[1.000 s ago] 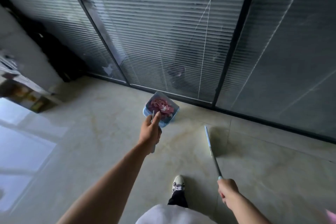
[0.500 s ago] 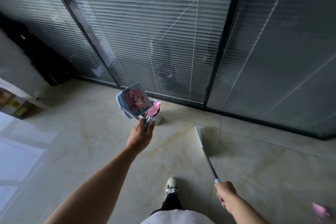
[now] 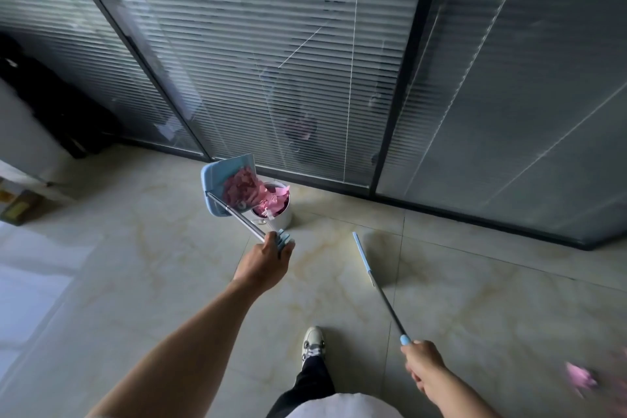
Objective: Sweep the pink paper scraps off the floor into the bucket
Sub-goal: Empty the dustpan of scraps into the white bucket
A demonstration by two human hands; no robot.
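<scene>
Your left hand (image 3: 264, 266) grips the blue end of the dustpan handle (image 3: 237, 215), fingers (image 3: 286, 249) curled round it, and the thin metal shaft runs up and away from them to the blue dustpan (image 3: 217, 187), which is tipped steeply on its side. The pink paper scraps (image 3: 242, 188) are heaped in the pan, ahead of and above your left fingers, and are sliding over its lower edge into the white bucket (image 3: 283, 214) that stands on the floor just beyond those fingers, touching or nearly touching the pan; more pink paper (image 3: 274, 200) already fills the bucket's mouth. Your right hand (image 3: 422, 366) is closed round the top of the broom handle (image 3: 386, 302), just below its pale blue end cap (image 3: 405, 339); the shaft slants forward and to the left from your fingers to the pale blue broom head (image 3: 361, 253), which rests on the floor (image 3: 152, 265) well to the right of the bucket. To the right of your right hand, near the frame edge, a blurred patch of pink (image 3: 580, 378) lies on the tiles; it is too smeared to say more than that it is pink. Your foot in a white shoe (image 3: 312, 344) stands between the two arms. Ahead of both hands rise glass panels with slatted blinds (image 3: 305, 61) in dark frames. No brand, label or writing can be read on the pan, the bucket or the broom.
</scene>
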